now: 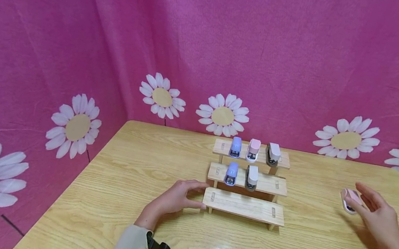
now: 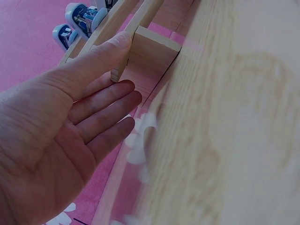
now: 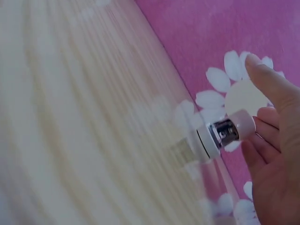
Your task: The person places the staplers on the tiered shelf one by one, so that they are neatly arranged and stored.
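Note:
A three-tier wooden display stand (image 1: 243,206) stands on the table. My left hand (image 1: 176,197) is at the left end of its lowest board. In the left wrist view, the thumb (image 2: 119,42) rests on that board's edge, and the other fingers extend beside and below it. On the right, a pink and white mini stapler (image 1: 348,201) appears to stand on the tabletop. My right hand (image 1: 380,213) is around it, fingers loosely bent. The right wrist view shows the thumb (image 3: 262,77) apart from the stapler (image 3: 227,131); whether the fingertips behind touch it is unclear.
On the top tier are blue (image 1: 235,147), pink (image 1: 253,150) and white-grey (image 1: 273,154) mini staplers. The middle tier holds another blue stapler (image 1: 231,173) and a white-grey one (image 1: 251,177). Behind the table (image 1: 134,158) hangs a pink daisy-print cloth (image 1: 268,58).

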`<state>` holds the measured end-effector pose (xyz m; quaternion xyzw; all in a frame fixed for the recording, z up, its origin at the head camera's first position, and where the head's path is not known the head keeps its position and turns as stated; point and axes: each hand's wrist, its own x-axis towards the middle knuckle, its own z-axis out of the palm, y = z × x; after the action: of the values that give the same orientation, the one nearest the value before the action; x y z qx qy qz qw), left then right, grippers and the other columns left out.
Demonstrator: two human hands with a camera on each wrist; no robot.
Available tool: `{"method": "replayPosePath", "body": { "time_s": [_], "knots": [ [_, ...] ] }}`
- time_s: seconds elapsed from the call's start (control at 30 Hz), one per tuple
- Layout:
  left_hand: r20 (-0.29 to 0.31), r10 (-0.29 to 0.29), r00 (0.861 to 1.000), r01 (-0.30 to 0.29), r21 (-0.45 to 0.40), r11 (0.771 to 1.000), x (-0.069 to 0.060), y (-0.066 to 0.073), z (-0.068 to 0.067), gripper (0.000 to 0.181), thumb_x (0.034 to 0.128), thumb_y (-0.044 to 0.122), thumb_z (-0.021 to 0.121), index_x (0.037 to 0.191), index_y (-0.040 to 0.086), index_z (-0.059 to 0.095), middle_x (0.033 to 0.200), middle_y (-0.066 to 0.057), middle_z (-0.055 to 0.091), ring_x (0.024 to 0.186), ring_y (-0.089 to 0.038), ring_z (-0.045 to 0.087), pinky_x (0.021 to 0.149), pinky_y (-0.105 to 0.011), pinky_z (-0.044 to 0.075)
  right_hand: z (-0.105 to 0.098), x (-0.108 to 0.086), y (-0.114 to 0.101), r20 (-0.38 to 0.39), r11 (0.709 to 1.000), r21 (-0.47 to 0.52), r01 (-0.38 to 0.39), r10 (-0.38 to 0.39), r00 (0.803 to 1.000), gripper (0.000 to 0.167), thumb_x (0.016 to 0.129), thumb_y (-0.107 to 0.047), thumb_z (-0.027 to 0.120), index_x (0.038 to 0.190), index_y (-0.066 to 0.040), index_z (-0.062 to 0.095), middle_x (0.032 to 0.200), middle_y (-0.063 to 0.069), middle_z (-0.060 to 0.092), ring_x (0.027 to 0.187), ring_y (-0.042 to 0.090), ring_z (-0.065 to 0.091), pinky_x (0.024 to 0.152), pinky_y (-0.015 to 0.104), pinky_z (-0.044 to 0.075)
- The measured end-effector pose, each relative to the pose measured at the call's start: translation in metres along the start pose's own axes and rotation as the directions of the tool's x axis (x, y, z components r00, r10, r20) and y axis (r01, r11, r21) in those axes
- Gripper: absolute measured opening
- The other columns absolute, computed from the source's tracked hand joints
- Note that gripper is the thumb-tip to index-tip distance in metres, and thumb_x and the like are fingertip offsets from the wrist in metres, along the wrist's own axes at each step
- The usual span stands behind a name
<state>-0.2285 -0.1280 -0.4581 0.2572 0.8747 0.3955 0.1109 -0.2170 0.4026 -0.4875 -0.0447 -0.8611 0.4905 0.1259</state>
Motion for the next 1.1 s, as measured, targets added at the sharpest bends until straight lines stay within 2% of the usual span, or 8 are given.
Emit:
{"method": "replayPosePath", "body": {
  "time_s": [0.1, 0.23, 0.3, 0.57, 0.67, 0.8, 0.97, 1.1],
  "knots": [
    [0.001, -0.012, 1.000, 0.012, -0.010, 1.000, 0.000, 0.000, 0.000, 0.060, 0.0845, 0.030, 0.077, 0.139, 0.016, 0.056, 0.141, -0.004, 0.059, 0.134, -0.022, 0.052, 0.115, -0.042, 0.042, -0.002, 0.003, 0.007, 0.031, 1.000, -0.018, 0.020, -0.020, 0.999, 0.066, 0.096, -0.027, 0.063, 0.154, -0.024, 0.031, 0.148, -0.031, 0.034, 0.122, -0.024, 0.030, 0.096, -0.009, 0.028],
    [0.002, -0.018, 1.000, 0.018, -0.018, 1.000, 0.000, 0.000, 0.001, 0.060, 0.0847, 0.031, 0.076, 0.139, 0.016, 0.056, 0.141, -0.004, 0.059, 0.134, -0.022, 0.052, 0.115, -0.043, 0.042, -0.005, 0.005, 0.016, 0.057, 0.997, -0.075, 0.020, -0.015, 0.998, 0.067, 0.096, -0.032, 0.063, 0.154, -0.026, 0.029, 0.152, -0.026, 0.033, 0.108, -0.031, 0.033, 0.085, -0.011, 0.031],
    [0.004, -0.021, 1.000, 0.021, -0.019, 1.000, 0.000, -0.001, 0.001, 0.060, 0.0849, 0.032, 0.076, 0.139, 0.016, 0.056, 0.141, -0.004, 0.059, 0.134, -0.022, 0.052, 0.115, -0.043, 0.041, -0.006, 0.006, 0.019, 0.070, 0.994, -0.111, 0.015, -0.008, 0.998, 0.070, 0.096, -0.034, 0.062, 0.155, -0.022, 0.027, 0.155, -0.021, 0.032, 0.103, -0.032, 0.032, 0.080, -0.010, 0.032],
    [0.008, -0.014, 1.000, 0.014, -0.016, 1.000, 0.000, -0.001, 0.001, 0.060, 0.0855, 0.032, 0.075, 0.140, 0.016, 0.055, 0.141, -0.004, 0.059, 0.133, -0.021, 0.052, 0.114, -0.042, 0.043, -0.009, 0.013, 0.027, 0.111, 0.983, -0.184, 0.020, 0.000, 0.994, 0.072, 0.097, -0.040, 0.059, 0.155, -0.012, 0.028, 0.160, -0.007, 0.029, 0.102, -0.031, 0.027, 0.078, -0.010, 0.029],
    [0.006, -0.010, 1.000, 0.010, -0.012, 1.000, 0.000, 0.000, 0.000, 0.060, 0.0855, 0.032, 0.075, 0.140, 0.015, 0.055, 0.141, -0.004, 0.059, 0.133, -0.021, 0.053, 0.113, -0.042, 0.043, -0.010, 0.014, 0.028, 0.108, 0.981, -0.190, 0.031, -0.011, 0.994, 0.071, 0.096, -0.040, 0.060, 0.155, -0.013, 0.030, 0.151, -0.019, 0.035, 0.100, -0.031, 0.027, 0.077, -0.010, 0.029],
    [0.005, -0.007, 1.000, 0.007, -0.011, 1.000, 0.001, 0.001, -0.001, 0.060, 0.0854, 0.031, 0.076, 0.140, 0.015, 0.055, 0.141, -0.004, 0.058, 0.134, -0.021, 0.052, 0.114, -0.042, 0.043, -0.012, 0.015, 0.029, 0.089, 0.981, -0.189, 0.031, -0.015, 0.996, 0.068, 0.093, -0.039, 0.065, 0.151, -0.015, 0.037, 0.121, -0.037, 0.038, 0.093, -0.031, 0.031, 0.072, -0.008, 0.032],
    [0.005, -0.013, 1.000, 0.013, -0.016, 1.000, 0.001, 0.000, 0.000, 0.060, 0.0854, 0.032, 0.076, 0.140, 0.016, 0.055, 0.142, -0.004, 0.058, 0.135, -0.022, 0.051, 0.115, -0.043, 0.042, -0.009, 0.013, 0.023, 0.064, 0.987, -0.155, 0.041, -0.032, 0.997, 0.056, 0.089, -0.035, 0.072, 0.137, -0.014, 0.050, 0.105, -0.041, 0.039, 0.088, -0.033, 0.036, 0.069, -0.006, 0.037],
    [0.007, -0.009, 1.000, 0.010, -0.021, 1.000, 0.001, -0.001, 0.000, 0.061, 0.0853, 0.031, 0.076, 0.140, 0.015, 0.055, 0.141, -0.004, 0.058, 0.134, -0.022, 0.052, 0.115, -0.042, 0.042, -0.005, 0.009, 0.016, 0.068, 0.993, -0.111, 0.046, -0.038, 0.997, 0.044, 0.087, -0.029, 0.075, 0.125, -0.022, 0.054, 0.101, -0.042, 0.040, 0.087, -0.034, 0.039, 0.068, -0.006, 0.038]
  ]
}}
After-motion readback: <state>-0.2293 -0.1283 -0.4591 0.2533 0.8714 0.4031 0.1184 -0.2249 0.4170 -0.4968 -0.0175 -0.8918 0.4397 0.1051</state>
